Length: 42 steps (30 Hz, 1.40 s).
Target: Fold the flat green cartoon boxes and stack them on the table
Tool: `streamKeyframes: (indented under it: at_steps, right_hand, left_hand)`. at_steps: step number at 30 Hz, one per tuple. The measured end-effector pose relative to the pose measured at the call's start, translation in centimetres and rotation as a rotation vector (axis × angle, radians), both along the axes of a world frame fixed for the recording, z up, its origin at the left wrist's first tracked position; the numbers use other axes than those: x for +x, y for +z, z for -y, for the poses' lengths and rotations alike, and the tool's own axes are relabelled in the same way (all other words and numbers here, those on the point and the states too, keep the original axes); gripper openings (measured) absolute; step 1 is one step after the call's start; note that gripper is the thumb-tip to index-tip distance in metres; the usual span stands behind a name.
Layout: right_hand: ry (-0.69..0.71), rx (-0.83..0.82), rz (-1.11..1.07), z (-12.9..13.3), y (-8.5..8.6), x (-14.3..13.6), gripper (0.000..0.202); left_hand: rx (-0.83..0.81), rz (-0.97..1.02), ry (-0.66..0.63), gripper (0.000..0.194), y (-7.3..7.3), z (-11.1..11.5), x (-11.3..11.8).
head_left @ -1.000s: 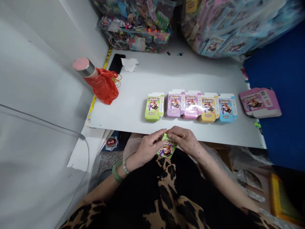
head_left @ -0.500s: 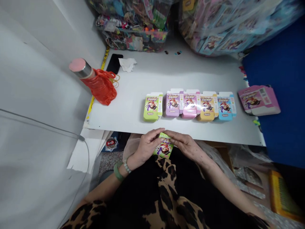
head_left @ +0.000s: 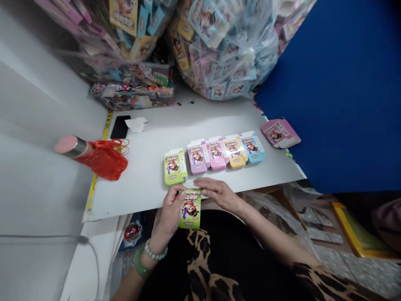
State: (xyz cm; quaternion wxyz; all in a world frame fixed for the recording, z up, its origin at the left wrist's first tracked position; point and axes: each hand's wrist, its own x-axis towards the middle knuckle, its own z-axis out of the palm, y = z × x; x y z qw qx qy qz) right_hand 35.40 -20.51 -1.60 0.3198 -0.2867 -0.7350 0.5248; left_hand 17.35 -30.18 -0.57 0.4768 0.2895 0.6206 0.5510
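A small green printed carton stands face-on in front of my body, just off the table's front edge. My left hand pinches it along its left side and upper corner, thumb on the printed face. At its top right corner is my right hand, fingers stretched out, the tips touching or very near the top edge. Another green carton lies on the table just beyond my left hand. To its right, a row holds a purple carton, a pink carton, a yellow carton and a blue carton.
A pink carton lies by the blue partition. On the left are a bottle in a red bag, a black phone and crumpled tissue. Large clear bags of cartons fill the table's back.
The view has turned, so the table sits lower and further left. My right hand has slid off the green carton's face to its top right corner, uncovering more of the print.
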Motion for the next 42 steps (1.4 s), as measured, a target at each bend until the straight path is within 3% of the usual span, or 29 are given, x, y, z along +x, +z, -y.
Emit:
streamKeyframes:
  at_steps: [4,6,8,10,14,17,23,28,30,34,37,39,40,42]
  right_hand:
    - [-0.809,0.195,0.193,-5.5,-1.9,7.5,0.051]
    - [-1.022,0.214,0.361,-8.4,-3.7,11.1,0.068]
    - [-0.95,0.049,0.456,-10.5,-5.5,13.2,0.08]
    - [-0.862,-0.056,0.499,-11.7,-7.0,13.7,0.085]
    - [-0.83,-0.032,0.519,-13.1,-8.2,11.5,0.081]
    - [-0.767,-0.012,0.531,-15.0,-7.8,8.8,0.079]
    - [-0.705,0.034,0.504,-19.7,-6.3,2.5,0.072]
    - [-0.597,0.074,0.425,-21.5,-4.9,-2.7,0.064]
    - [-0.575,0.073,0.457,-22.0,-4.4,-4.5,0.064]
    - [-0.54,0.058,0.527,-22.9,-3.8,-6.5,0.068]
    - [-0.56,0.079,0.547,-21.8,-3.3,-6.2,0.068]
    - [-0.571,0.047,0.456,-19.2,-2.8,-5.5,0.065]
    - [-0.532,-0.013,0.367,-17.3,-2.5,-5.1,0.064]
    - [-0.287,-0.231,0.132,-12.5,-2.1,-4.5,0.059]
  left_hand:
    - [-0.121,0.186,-0.082,0.029,0.7,-1.0,-0.1]
    - [-0.178,0.23,-0.19,0.027,0.5,-1.7,0.4]
    - [-0.24,0.296,-0.272,0.028,-0.1,-2.8,1.2]
    - [-0.323,0.401,-0.266,0.033,-0.9,-4.5,2.2]
    - [-0.433,0.564,-0.212,0.018,-2.2,-8.3,3.3]
    - [-0.368,0.615,-0.214,0.017,-2.5,-10.6,2.8]
    - [-0.27,0.557,-0.012,0.023,-2.3,-14.1,0.0]
    - [-0.21,0.521,0.112,0.065,-2.5,-15.6,-1.3]
    - [-0.208,0.522,0.13,0.073,-2.7,-15.4,-1.4]
    - [-0.2,0.511,0.089,0.049,-2.9,-14.2,-1.1]
    - [-0.132,0.49,0.134,0.036,-2.5,-12.7,-1.1]
    - [-0.027,0.393,0.178,0.031,-2.0,-11.5,-1.3]
    - [0.034,0.318,0.2,0.029,-1.8,-10.9,-1.4]
    - [0.132,0.162,0.235,0.025,-1.6,-9.9,-1.5]
